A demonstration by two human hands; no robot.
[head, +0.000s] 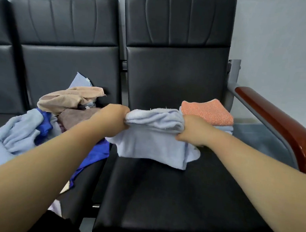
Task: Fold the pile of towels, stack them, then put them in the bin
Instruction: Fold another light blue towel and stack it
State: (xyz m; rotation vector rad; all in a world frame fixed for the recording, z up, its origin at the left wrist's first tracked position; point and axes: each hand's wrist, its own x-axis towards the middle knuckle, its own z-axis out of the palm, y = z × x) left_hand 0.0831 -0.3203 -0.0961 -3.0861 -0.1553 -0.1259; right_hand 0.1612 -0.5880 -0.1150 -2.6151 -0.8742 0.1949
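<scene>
A pale blue towel (154, 136), bunched along its top, hangs over the black chair seat (161, 198), its ends gripped by the left hand (115, 120) and right hand (192, 131), with a folded orange towel (208, 110) just behind and the unfolded pile (58, 105) on the neighbouring seat.

Both bare forearms extend forward from the lower corners of the view, converging slightly. The left hand (114, 119) is fisted, back toward the camera, fingers curled round one end of a light blue towel (152, 144). The right hand (192, 130) grips the opposite end likewise. Hands roughly level and apart; wrists straight.
</scene>
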